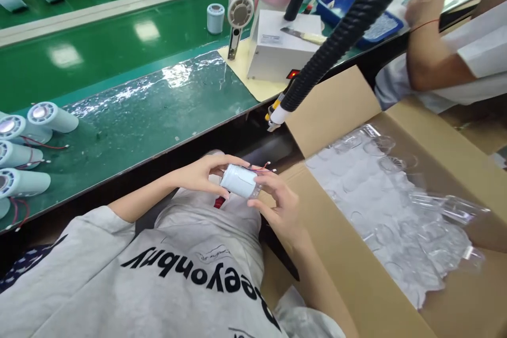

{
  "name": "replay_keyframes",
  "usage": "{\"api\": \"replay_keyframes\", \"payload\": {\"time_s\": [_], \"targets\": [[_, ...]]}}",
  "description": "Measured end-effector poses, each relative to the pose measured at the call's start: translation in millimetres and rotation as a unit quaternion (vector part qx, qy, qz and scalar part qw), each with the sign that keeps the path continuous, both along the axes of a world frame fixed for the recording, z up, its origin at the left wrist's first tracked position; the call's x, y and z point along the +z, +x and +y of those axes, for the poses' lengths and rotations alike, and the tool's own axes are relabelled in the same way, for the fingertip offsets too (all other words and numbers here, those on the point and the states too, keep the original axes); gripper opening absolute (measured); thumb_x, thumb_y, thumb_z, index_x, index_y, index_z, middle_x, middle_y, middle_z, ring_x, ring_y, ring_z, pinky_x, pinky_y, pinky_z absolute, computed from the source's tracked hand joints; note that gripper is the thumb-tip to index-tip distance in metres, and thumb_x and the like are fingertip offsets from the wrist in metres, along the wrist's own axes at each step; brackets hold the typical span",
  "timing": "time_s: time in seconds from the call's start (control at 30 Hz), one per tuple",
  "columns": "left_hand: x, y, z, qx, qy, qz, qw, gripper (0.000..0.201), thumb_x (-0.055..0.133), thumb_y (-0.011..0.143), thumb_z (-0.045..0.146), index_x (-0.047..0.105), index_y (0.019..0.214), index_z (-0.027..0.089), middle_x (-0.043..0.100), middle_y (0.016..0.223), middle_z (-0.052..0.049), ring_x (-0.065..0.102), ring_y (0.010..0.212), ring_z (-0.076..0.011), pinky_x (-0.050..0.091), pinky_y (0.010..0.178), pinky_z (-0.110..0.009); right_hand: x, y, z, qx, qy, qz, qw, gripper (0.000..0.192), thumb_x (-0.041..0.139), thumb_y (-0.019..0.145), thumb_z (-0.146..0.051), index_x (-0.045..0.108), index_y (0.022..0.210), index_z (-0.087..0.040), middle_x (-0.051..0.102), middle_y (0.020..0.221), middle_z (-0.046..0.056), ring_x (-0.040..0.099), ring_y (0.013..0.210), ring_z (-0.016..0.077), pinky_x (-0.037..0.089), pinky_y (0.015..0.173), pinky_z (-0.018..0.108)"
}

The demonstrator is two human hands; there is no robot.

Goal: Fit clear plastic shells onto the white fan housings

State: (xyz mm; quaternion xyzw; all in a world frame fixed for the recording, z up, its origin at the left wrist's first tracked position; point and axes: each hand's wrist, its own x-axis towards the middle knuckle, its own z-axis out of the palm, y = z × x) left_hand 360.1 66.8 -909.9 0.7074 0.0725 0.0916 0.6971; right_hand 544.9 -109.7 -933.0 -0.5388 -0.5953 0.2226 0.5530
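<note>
A light-blue cylinder (238, 180) with thin red and dark wires lies on its side above my lap, held between both hands. My left hand (208, 173) has its thumb and fingers around the left end. At the other end, my right hand (278, 202) pinches near a clear plastic piece (257, 188), which its fingers partly cover. Similar light-blue cylinders (24, 182) with ring-shaped ends and loose wires lie on the green bench (130, 121) to the left.
An open cardboard box (328, 227) with clear plastic parts (420, 232) stands right. A black hose (332, 42) hangs before a white machine (285, 45). Behind are a handheld fan (240, 8), an upright cylinder (215, 18) and a blue tray (380, 31). A co-worker's hand (426, 5) is at right.
</note>
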Motion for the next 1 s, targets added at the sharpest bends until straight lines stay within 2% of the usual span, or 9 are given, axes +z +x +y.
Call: {"api": "replay_keyframes", "payload": {"time_s": [0.07, 0.2, 0.43, 0.53, 0.7, 0.83, 1.0], "targets": [[5.3, -5, -5, -0.002, 0.020, -0.021, 1.000, 0.069, 0.090, 0.075, 0.032, 0.066, 0.139, 0.027, 0.063, 0.147, -0.014, 0.060, 0.135, -0.0323, 0.054, 0.107, -0.043, 7.5, -3, -3, 0.005, 0.002, -0.011, 1.000, 0.039, 0.079, 0.090, -0.036, 0.066, 0.126, -0.030, 0.072, 0.124, 0.008, 0.069, 0.121, 0.0276, 0.064, 0.098, 0.044], [8.6, -13, -7, -0.008, 0.061, -0.067, 0.996, 0.073, 0.089, 0.076, 0.029, 0.063, 0.144, 0.032, 0.061, 0.150, -0.012, 0.058, 0.139, -0.0314, 0.050, 0.113, -0.044, 16.7, -9, -4, 0.015, -0.061, 0.066, 0.996, 0.038, 0.075, 0.091, -0.048, 0.067, 0.123, -0.028, 0.074, 0.117, 0.007, 0.073, 0.105, 0.0225, 0.068, 0.082, 0.032], [11.1, -26, -10, 0.009, 0.101, -0.050, 0.994, 0.073, 0.090, 0.074, 0.030, 0.064, 0.143, 0.032, 0.062, 0.149, -0.011, 0.057, 0.140, -0.0320, 0.044, 0.119, -0.048, 29.2, -19, 1, 0.012, -0.177, 0.208, 0.962, 0.042, 0.078, 0.086, -0.059, 0.067, 0.109, -0.026, 0.073, 0.100, 0.004, 0.071, 0.084, 0.0156, 0.061, 0.068, 0.023], [12.6, -28, -13, 0.010, 0.110, -0.056, 0.992, 0.071, 0.089, 0.076, 0.030, 0.064, 0.143, 0.031, 0.062, 0.149, -0.011, 0.057, 0.140, -0.0310, 0.044, 0.119, -0.048, 30.5, -25, 4, 0.009, -0.214, 0.261, 0.941, 0.048, 0.076, 0.083, -0.067, 0.065, 0.102, -0.024, 0.069, 0.088, 0.002, 0.067, 0.075, 0.0145, 0.060, 0.063, 0.023], [12.6, -31, -15, 0.008, 0.111, -0.056, 0.992, 0.071, 0.088, 0.076, 0.031, 0.063, 0.143, 0.032, 0.061, 0.151, -0.010, 0.057, 0.141, -0.0312, 0.044, 0.119, -0.049, 25.6, -31, 6, 0.001, -0.303, 0.354, 0.885, 0.064, 0.077, 0.070, -0.080, 0.059, 0.094, -0.023, 0.060, 0.075, -0.003, 0.062, 0.054, 0.0144, 0.056, 0.042, 0.026], [11.8, -34, -15, 0.002, 0.110, -0.041, 0.993, 0.070, 0.088, 0.077, 0.031, 0.064, 0.143, 0.032, 0.061, 0.150, -0.010, 0.056, 0.141, -0.0311, 0.045, 0.119, -0.048, 24.2, -33, 7, 0.030, -0.340, 0.364, 0.867, 0.067, 0.071, 0.072, -0.085, 0.055, 0.091, -0.023, 0.065, 0.064, -0.003, 0.061, 0.043, 0.0153, 0.055, 0.038, 0.028], [9.6, -35, -16, 0.003, 0.124, -0.073, 0.990, 0.072, 0.088, 0.077, 0.030, 0.062, 0.144, 0.032, 0.062, 0.149, -0.011, 0.056, 0.141, -0.0308, 0.044, 0.119, -0.047, 29.3, -37, 12, 0.067, -0.368, 0.396, 0.838, 0.070, 0.066, 0.070, -0.089, 0.051, 0.086, -0.022, 0.066, 0.055, 0.000, 0.060, 0.037, 0.0157, 0.047, 0.031, 0.021]]}}
